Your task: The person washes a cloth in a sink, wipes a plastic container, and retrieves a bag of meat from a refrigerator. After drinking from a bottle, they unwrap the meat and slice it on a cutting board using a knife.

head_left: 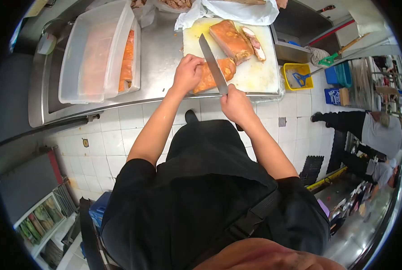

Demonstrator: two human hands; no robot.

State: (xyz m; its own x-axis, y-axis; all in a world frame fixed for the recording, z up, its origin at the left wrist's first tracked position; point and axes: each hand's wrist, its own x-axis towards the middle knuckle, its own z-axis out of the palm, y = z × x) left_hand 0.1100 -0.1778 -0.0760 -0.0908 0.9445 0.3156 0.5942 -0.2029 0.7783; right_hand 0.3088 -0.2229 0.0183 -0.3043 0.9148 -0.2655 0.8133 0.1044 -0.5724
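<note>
In the head view my right hand (237, 104) grips the handle of a long, wide-bladed kitchen knife (213, 64). Its blade points away from me and lies across a slab of orange-brown meat (225, 68) on the white cutting board (266, 82). My left hand (188, 72) has its fingers curled at the slab's left end, holding it; the blade partly hides the middle of the slab. Just beyond sits a larger meat block (230, 38), and to its right lies a narrow cut strip (254, 43) with pale fat.
A translucent plastic tub (97, 54) with its lid tilted over more meat stands left on the steel counter (158, 45). White plastic wrap (241, 12) lies behind the board. A yellow bucket (297, 75) is on the floor right. Two people (381, 132) are at far right.
</note>
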